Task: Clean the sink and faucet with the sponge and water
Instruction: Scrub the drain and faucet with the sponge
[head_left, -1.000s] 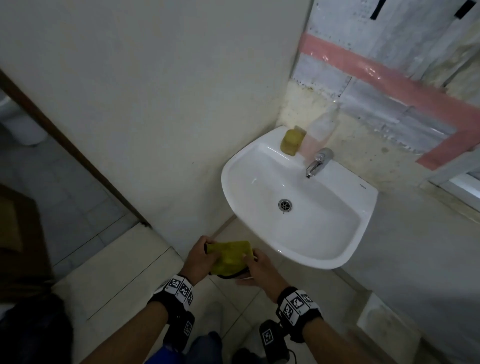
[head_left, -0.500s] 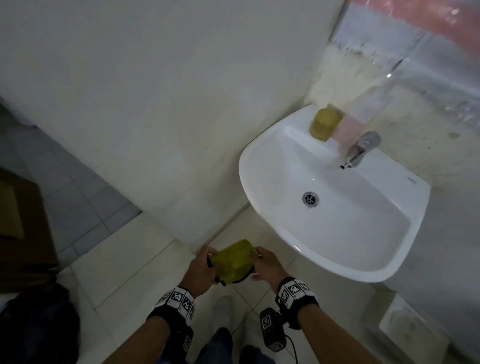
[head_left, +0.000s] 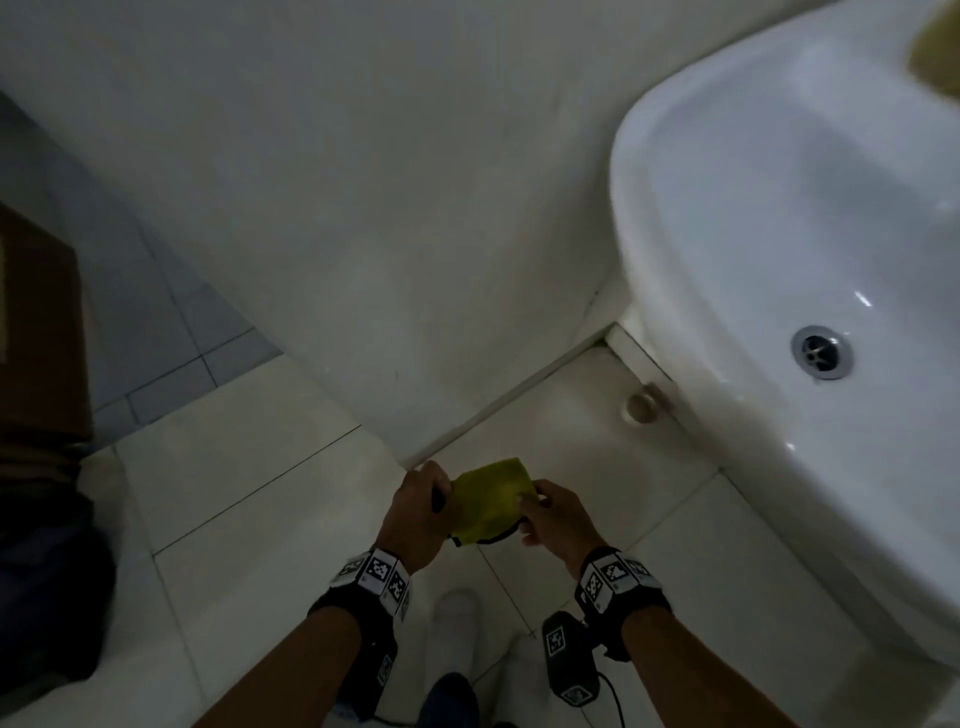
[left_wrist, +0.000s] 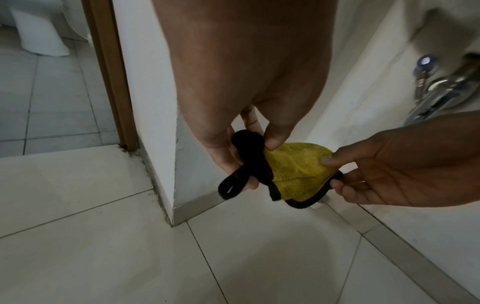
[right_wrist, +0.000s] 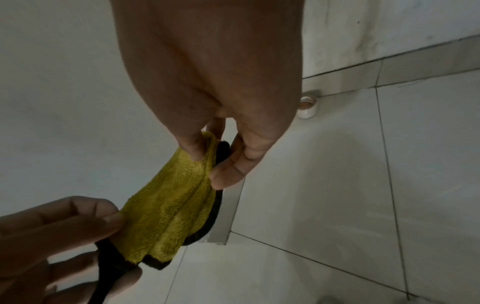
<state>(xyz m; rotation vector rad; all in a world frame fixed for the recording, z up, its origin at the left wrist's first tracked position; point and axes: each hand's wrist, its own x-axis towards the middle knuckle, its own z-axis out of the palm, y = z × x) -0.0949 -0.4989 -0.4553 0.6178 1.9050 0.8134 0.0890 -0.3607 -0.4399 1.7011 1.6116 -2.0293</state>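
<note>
I hold the yellow cloth (head_left: 491, 499) stretched between my two hands, low and to the left of the sink (head_left: 675, 218), probably to unfold it before wetting it. My left hand (head_left: 415, 512) pinches the edge with the black loop, thumb above. My right hand (head_left: 558, 517) pinches the opposite edge, fingers curled. The sink seems not yet touched.
</note>
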